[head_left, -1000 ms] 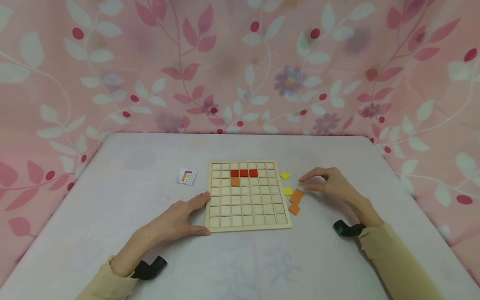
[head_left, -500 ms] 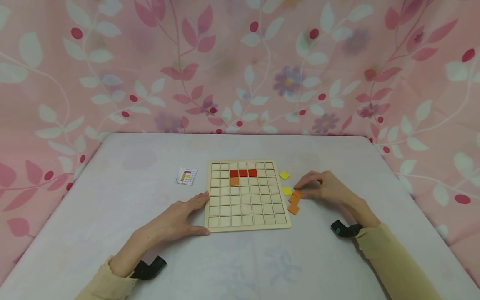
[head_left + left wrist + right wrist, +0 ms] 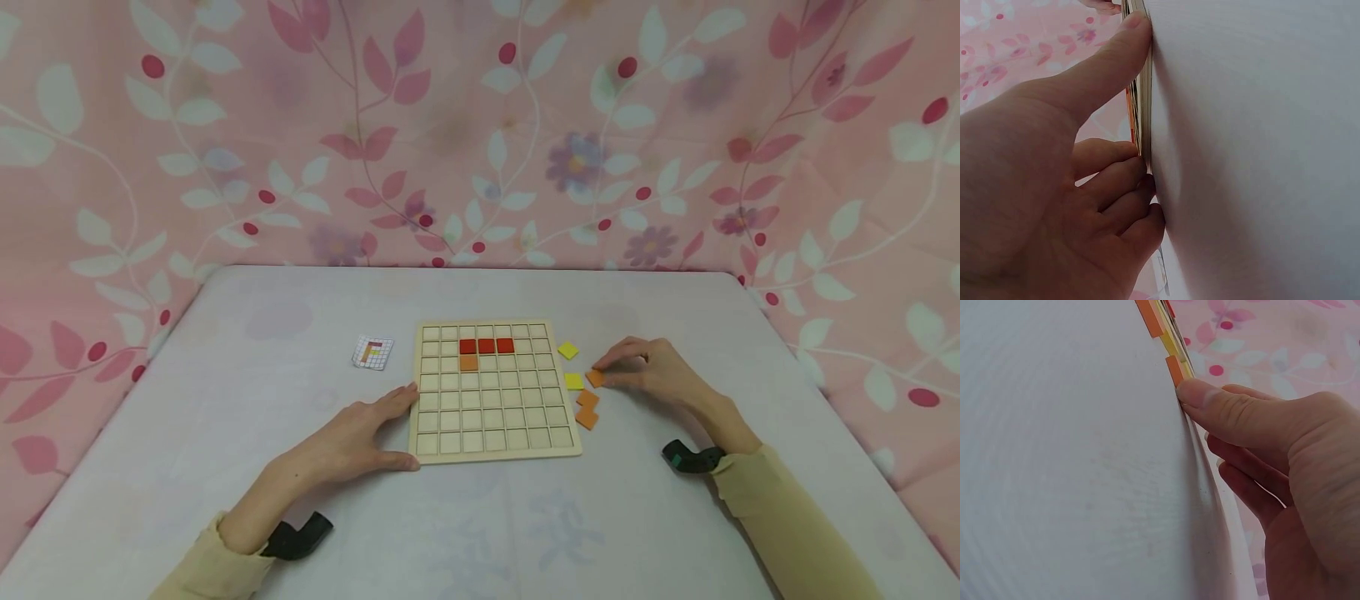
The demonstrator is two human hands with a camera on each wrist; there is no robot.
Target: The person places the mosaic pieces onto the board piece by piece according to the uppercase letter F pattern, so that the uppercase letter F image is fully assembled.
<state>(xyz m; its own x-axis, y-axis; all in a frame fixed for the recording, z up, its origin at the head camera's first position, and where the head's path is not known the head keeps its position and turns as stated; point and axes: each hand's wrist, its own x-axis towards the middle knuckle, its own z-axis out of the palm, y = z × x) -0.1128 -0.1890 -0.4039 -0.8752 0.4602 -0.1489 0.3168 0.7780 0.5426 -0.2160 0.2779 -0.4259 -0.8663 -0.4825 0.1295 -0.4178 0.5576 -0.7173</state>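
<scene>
A wooden grid board [image 3: 495, 400] lies flat on the table. Three red tiles [image 3: 486, 346] fill a row of its upper cells, and one orange tile [image 3: 468, 362] sits below the leftmost. My left hand [image 3: 341, 446] rests against the board's left edge, thumb near the front corner, fingertips touching the rim [image 3: 1145, 94]. Right of the board, my right hand [image 3: 660, 375] pinches a loose orange square tile [image 3: 595, 378] between thumb and fingers. In the right wrist view the thumb lies on that tile's edge [image 3: 1174, 370], which hides part of it.
Two yellow tiles [image 3: 568, 351] lie along the board's right side. Two more orange tiles [image 3: 587, 410] touch or overlap nearer the front. A small card with a coloured grid pattern [image 3: 372, 353] lies left of the board. A floral cloth [image 3: 480, 133] hangs behind the table.
My right hand has come down to the orange tiles and taken one, shifting it up and away from the other two. The left hand and the board have stayed put.
</scene>
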